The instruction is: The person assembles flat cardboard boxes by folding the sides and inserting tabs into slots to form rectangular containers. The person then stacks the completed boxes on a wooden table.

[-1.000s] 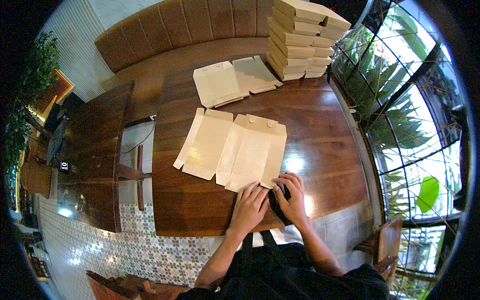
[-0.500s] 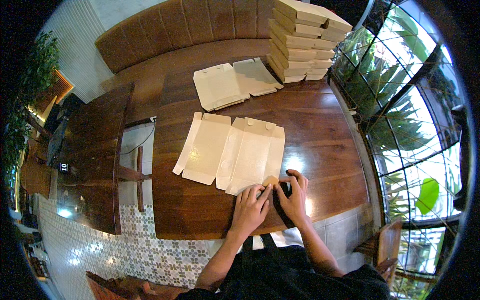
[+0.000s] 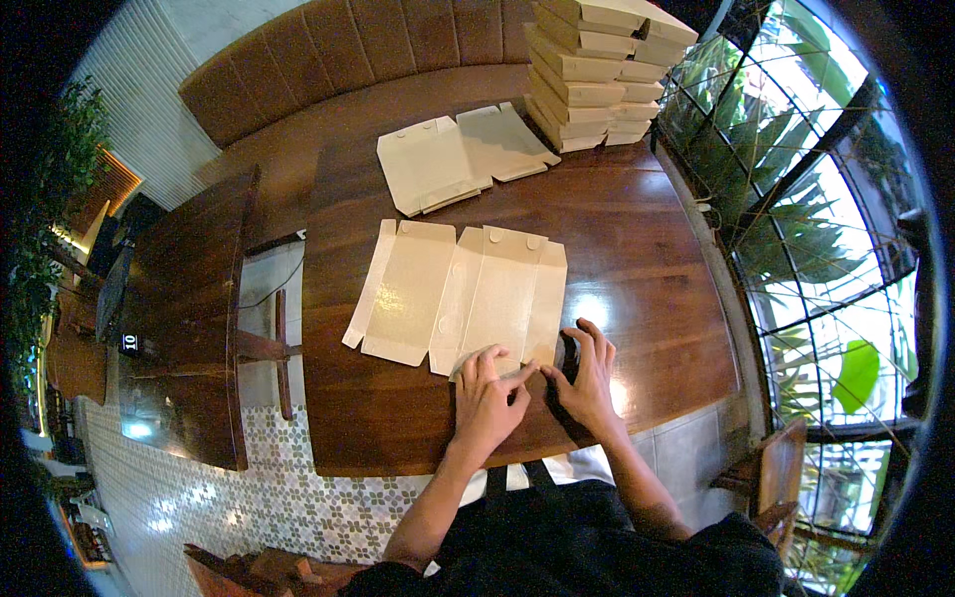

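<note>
An unfolded brown cardboard box [image 3: 410, 289] lies flat on the wooden table in front of me, with creased panels, side flaps and small tab cuts. My left hand [image 3: 487, 403] is at its near edge, the fingers bent over the edge flap and the index finger reaching to the near right corner. From the right, my right hand [image 3: 587, 388] brings its thumb to the same corner; its other fingers stand apart, raised above the table. The fingers partly cover the small corner flap. Farther back lie more flat cardboard boxes [image 3: 428, 164], overlapping one another.
A tall stack of folded cardboard boxes [image 3: 587, 95] stands at the table's far right, beside a window grille with plants. Behind the table runs a brown padded bench [image 3: 348, 60]. Another wooden table [image 3: 189, 328] is to the left across a gap, and a wooden chair [image 3: 781, 473] is at right.
The small corner flap that stood up between my fingertips now shows less. My left hand has shifted slightly, its fingers more bent over the edge; my right hand's fingers have risen a little.
</note>
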`<state>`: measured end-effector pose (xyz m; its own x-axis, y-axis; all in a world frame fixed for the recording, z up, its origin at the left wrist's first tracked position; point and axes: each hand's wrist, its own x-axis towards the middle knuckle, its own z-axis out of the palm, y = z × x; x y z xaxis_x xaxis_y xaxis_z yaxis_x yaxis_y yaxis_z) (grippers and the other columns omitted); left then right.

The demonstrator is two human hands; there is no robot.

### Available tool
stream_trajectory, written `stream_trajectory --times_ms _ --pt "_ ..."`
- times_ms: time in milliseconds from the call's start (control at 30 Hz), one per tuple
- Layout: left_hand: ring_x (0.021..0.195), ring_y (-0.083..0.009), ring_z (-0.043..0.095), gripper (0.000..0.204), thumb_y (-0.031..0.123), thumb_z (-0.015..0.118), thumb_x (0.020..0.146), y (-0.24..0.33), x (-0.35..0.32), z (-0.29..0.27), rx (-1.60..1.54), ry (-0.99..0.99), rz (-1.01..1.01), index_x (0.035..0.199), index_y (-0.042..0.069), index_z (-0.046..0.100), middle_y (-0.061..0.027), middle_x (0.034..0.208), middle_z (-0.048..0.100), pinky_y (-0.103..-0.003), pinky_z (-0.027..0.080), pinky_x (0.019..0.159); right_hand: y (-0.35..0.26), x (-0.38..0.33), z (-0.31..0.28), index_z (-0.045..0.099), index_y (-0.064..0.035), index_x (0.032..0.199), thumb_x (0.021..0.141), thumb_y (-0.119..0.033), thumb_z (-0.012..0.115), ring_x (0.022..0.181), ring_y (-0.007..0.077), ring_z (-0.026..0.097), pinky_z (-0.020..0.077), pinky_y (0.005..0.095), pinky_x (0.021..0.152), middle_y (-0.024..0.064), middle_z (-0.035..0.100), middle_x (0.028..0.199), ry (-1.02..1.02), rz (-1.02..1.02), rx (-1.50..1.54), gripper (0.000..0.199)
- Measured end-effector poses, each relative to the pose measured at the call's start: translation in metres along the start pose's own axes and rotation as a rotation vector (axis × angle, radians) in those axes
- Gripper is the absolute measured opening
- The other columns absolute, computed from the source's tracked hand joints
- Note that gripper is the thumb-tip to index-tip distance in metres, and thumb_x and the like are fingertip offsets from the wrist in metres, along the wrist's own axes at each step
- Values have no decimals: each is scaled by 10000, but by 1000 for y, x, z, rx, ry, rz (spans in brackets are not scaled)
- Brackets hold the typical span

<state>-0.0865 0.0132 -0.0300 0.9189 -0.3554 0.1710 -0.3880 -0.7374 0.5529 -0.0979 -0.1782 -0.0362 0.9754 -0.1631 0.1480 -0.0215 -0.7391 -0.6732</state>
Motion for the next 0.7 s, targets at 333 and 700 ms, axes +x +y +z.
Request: stream_trajectory --times_ms 333,700 --pt "1353 -359 479 423 265 716 964 -15 -1 -2 -65 28 -42 1368 140 718 -141 1442 546 -487 364 1179 4 -3 -9 530 -53 1401 872 -159 816 1431 416 385 331 511 1197 197 442 1553 -21 -51 35 611" --pt "1450 -329 472 629 324 765 948 -50 -24 -45 -91 -118 139 1488 68 570 -146 1522 547 -456 389 1218 -2 -12 -20 832 -282 1154 951 -420 730 1489 379 370 249 541 1226 142 408 1660 -202 -392 -145 266"
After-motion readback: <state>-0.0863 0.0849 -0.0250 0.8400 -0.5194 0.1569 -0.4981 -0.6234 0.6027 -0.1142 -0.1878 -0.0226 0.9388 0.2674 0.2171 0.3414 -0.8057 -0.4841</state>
